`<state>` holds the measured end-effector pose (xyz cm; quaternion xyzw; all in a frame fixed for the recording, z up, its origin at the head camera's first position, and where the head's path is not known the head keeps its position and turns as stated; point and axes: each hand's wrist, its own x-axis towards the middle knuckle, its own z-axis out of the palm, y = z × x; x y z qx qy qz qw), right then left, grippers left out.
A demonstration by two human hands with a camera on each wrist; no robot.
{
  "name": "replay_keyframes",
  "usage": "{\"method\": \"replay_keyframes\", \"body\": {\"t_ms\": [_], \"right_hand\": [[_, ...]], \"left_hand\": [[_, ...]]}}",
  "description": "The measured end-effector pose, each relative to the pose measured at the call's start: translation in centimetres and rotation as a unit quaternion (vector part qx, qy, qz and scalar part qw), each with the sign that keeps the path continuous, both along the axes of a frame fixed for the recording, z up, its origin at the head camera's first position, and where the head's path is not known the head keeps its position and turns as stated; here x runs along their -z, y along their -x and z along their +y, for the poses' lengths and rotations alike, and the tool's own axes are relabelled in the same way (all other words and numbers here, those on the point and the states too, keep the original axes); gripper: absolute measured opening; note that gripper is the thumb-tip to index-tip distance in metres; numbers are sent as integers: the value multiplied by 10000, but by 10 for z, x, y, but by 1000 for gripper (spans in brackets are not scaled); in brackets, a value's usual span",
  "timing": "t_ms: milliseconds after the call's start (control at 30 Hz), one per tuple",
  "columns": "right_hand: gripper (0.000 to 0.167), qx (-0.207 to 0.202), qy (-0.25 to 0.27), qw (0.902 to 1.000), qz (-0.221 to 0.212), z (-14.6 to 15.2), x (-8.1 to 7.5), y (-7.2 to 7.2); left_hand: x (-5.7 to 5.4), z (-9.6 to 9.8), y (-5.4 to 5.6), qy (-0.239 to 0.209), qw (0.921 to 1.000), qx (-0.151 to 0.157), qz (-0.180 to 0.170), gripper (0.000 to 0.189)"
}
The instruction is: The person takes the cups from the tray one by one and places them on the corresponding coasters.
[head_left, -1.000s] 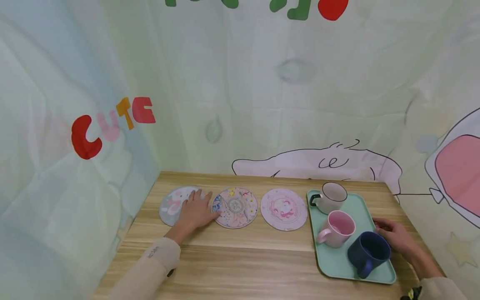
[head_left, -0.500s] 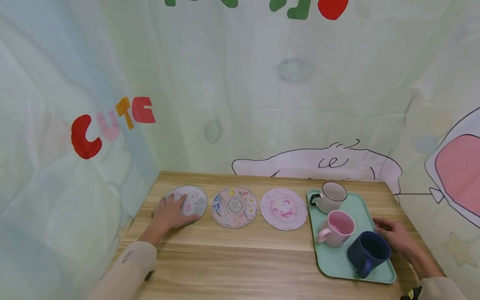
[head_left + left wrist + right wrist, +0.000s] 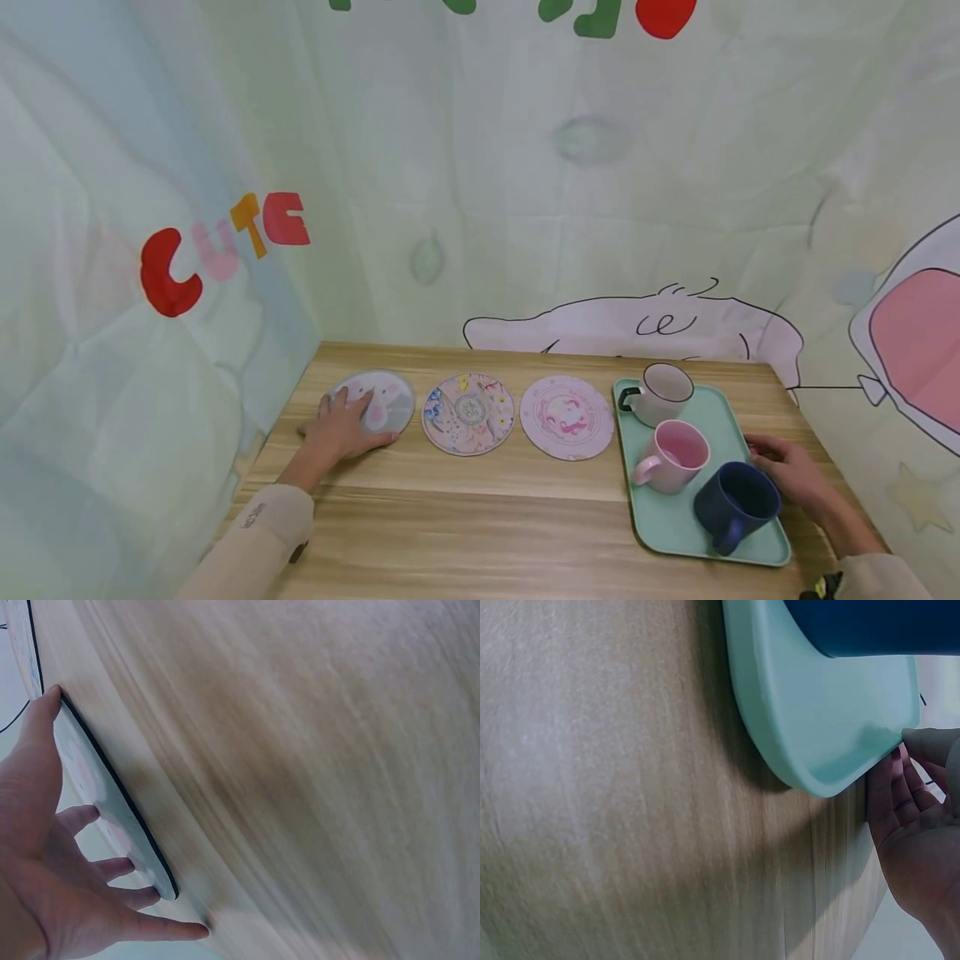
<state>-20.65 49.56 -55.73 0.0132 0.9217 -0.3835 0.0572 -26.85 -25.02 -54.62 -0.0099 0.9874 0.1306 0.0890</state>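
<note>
From the head camera, the gray disc (image 3: 395,398) lies toward ten o'clock on the wooden table (image 3: 480,533), partly covered by the left hand (image 3: 337,429), whose fingers are spread over it, holding nothing in a clench. At its three o'clock come the floral disc (image 3: 468,414), then the pink disc (image 3: 567,417). Just past that, the green tray (image 3: 667,525) blocks further room. On it, the white mug (image 3: 660,396) stands toward eleven, the pink mug (image 3: 671,462) toward ten, and the navy mug (image 3: 735,504) toward five, its handle pointing to seven. The right hand (image 3: 791,471) is at the tray's three o'clock edge. A printed cloth (image 3: 450,167) hangs at twelve.

From the left wrist, the thumb reaches the gray disc's eleven o'clock end; the lowest finger extends past its five o'clock end.

From the right wrist, the thumb touches the tray rim, fingers beside it; whether they pinch it, I cannot tell. The navy mug fills one o'clock.
</note>
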Motion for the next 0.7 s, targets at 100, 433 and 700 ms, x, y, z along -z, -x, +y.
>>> {"method": "replay_keyframes", "body": {"t_ms": [100, 433, 700], "right_hand": [[44, -5, -14, 10000, -14, 0, 0, 0], [44, 19, -19, 10000, 0, -1, -1, -1], [44, 19, -58, 10000, -19, -2, -2, -1]], "left_hand": [[-1, 0, -1, 4, 10000, 13, 23, 119], [0, 0, -1, -65, 9997, 105, 188, 115], [1, -1, -1, -57, 9995, 158, 277, 113]]}}
